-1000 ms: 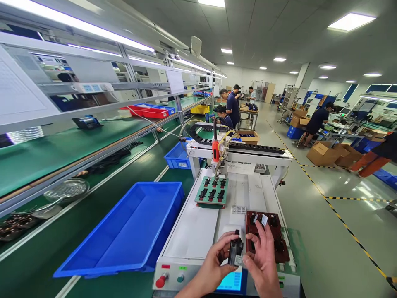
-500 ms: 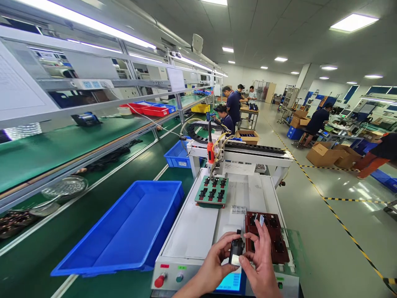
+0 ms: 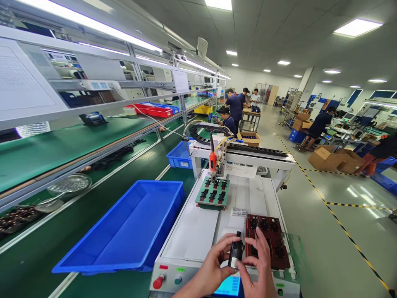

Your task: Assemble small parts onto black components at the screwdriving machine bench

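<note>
My left hand (image 3: pixel 217 260) is closed around a black, roughly cylindrical part (image 3: pixel 237 248), with a narrow tip at its top end. A small white label (image 3: pixel 234 262) sits on the part's lower face. My right hand (image 3: pixel 257 260) meets the part from the right, its thumb at the label's edge and its other fingers partly raised. Something thin and dark shows by the raised fingertips, too small to name. Behind the right hand lies a dark red fixture (image 3: pixel 281 238) with black parts in its pockets. A sheet of small labels (image 3: pixel 238 212) lies just beyond the held part.
The white gantry machine (image 3: pixel 198 231) carries a green fixture (image 3: pixel 213 203) of black parts under an orange-red screwdriver head (image 3: pixel 212 161). A red button (image 3: pixel 159 282) is on its front. A blue bin (image 3: pixel 124 231) stands left. Several people work farther back.
My right thumb has shifted down at the label, and the right fingers have changed their pose. The pale strips seen by the raised fingertips no longer show. The view has shifted slightly.
</note>
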Tool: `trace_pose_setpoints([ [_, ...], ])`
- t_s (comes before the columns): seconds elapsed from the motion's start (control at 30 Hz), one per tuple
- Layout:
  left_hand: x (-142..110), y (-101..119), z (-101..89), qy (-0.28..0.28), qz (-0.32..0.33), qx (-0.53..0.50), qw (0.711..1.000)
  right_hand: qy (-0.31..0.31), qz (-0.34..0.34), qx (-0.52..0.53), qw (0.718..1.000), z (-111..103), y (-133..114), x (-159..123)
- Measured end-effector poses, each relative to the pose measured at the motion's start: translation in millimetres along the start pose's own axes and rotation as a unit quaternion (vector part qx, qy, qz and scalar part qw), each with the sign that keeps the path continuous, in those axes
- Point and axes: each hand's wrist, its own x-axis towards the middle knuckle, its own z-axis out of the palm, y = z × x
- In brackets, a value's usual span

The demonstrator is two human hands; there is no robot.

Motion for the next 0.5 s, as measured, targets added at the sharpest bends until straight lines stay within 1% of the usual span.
trace_pose_setpoints([
  [0.07, -1.1, 0.7, 0.3, -0.004, 0.003, -0.007, 1.000, 0.032, -0.040, -0.049, 0.997, -0.1, 0.9, 0.6],
  [0.13, -2.8, 2.3, 2.2, -0.001, 0.017, 0.029, 0.999, 0.041, -0.034, -0.062, 0.997, 1.7, 2.6, 2.1],
  [0.23, -5.3, 4.9, 7.8, 0.008, 0.059, 0.149, 0.987, 0.011, -0.008, -0.070, 0.997, 9.6, 6.9, 1.2],
  [0.3, -6.2, 5.6, 11.2, 0.006, 0.076, 0.196, 0.978, -0.003, -0.003, -0.081, 0.997, 13.2, 13.7, -1.6],
  [0.33, -6.4, 5.4, 12.1, 0.009, 0.071, 0.195, 0.978, -0.012, 0.003, -0.075, 0.997, 12.0, 19.6, -2.8],
  [0.4, -6.5, 4.0, 10.9, 0.018, 0.029, 0.148, 0.988, -0.024, 0.031, -0.054, 0.998, 0.6, 39.2, -4.5],
  [0.47, -6.4, 1.5, 5.2, 0.012, -0.030, 0.064, 0.997, 0.007, 0.068, -0.077, 0.995, -22.9, 70.1, -6.1],
  [0.5, -6.2, 0.0, 1.1, 0.006, -0.051, 0.025, 0.998, 0.048, 0.085, -0.121, 0.988, -37.8, 89.0, -7.5],
])
